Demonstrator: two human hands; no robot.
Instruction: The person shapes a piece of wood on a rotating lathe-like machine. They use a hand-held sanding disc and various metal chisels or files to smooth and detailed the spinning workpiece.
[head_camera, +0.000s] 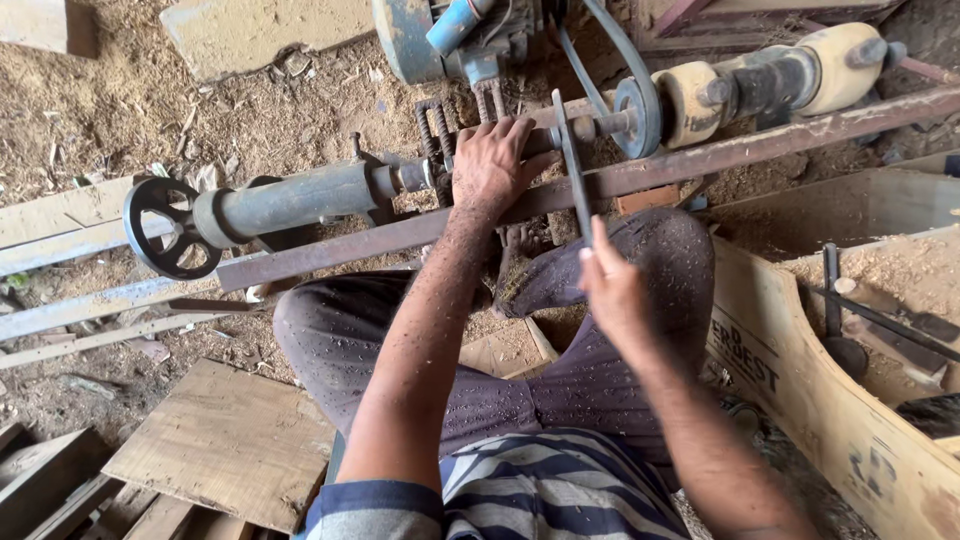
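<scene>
My left hand (492, 160) rests over the workpiece on a floor-level wood lathe, covering it between the grey tailstock (300, 197) and the belt pulley (636, 115); what lies under the palm is hidden. My right hand (612, 290) grips the lower end of a long dark chisel (572, 165), whose blade runs up across the rusty metal rail (700, 160) to the spinning side. Both arms are dusted with sawdust. My crossed legs in dark trousers sit just below the rail.
A black handwheel (160, 227) ends the tailstock at left. A blue motor (440, 40) and drive belt sit at the top. A wooden crate (850, 340) with tools and shavings stands at right. Planks (225, 440) and sawdust cover the floor at left.
</scene>
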